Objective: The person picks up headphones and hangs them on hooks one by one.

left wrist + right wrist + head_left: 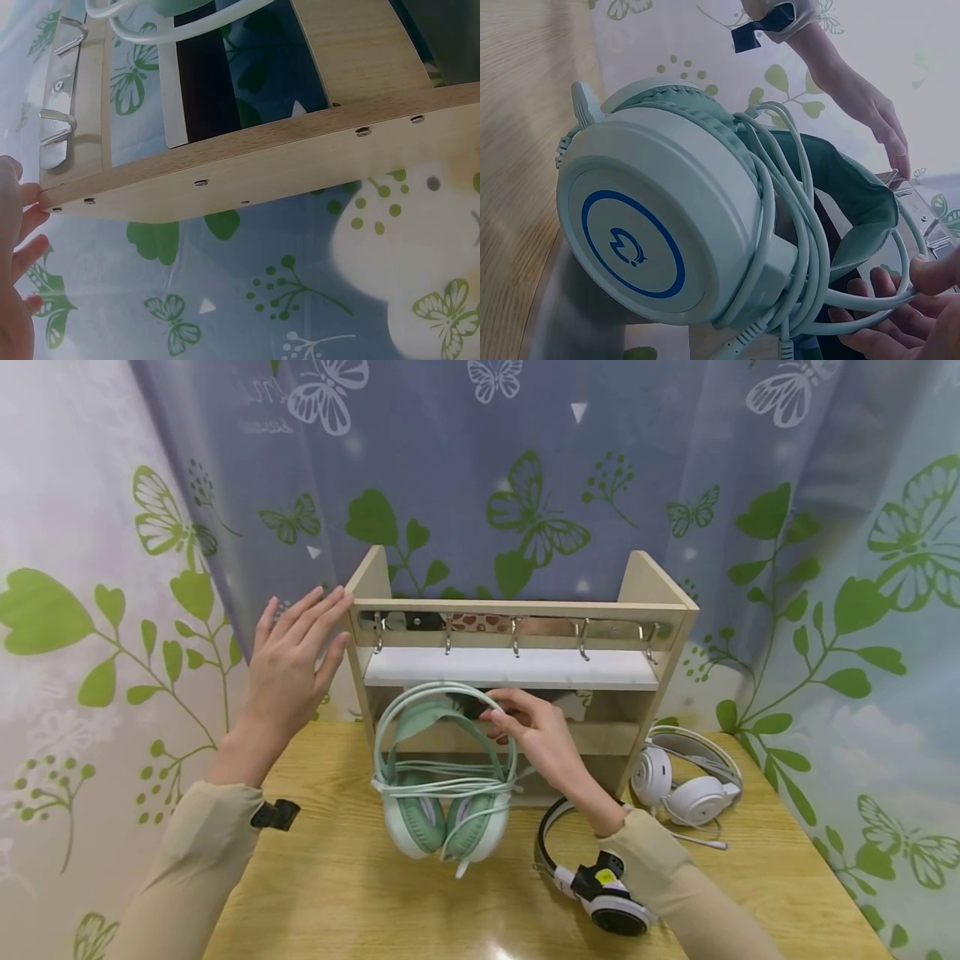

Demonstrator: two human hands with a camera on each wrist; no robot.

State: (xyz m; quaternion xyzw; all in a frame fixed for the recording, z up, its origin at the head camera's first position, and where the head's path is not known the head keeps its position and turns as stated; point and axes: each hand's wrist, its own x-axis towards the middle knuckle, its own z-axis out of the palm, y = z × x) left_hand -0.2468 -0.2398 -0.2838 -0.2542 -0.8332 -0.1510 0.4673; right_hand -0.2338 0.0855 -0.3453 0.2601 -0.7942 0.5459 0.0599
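Observation:
Mint-green headphones (423, 825), their cable wound around the earcups, hang in front of a wooden rack (525, 607) in the head view. My right hand (543, 739) grips their headband on its right side, thumb and fingers around the thin bands. The right wrist view shows one earcup (630, 225) close up, with a blue ring on its outer face. My left hand (296, 656) touches the rack's upper left edge with fingers extended. Under the rack's top bar is a metal strip with several hooks (516, 637), none holding headphones.
White headphones (697, 800) lie on the wooden table (322, 893) at the rack's right side. White-and-black headphones (617, 917) lie nearer, partly behind my right forearm. A white shelf (510, 668) crosses the rack below the hooks. A patterned curtain (450, 435) stands behind.

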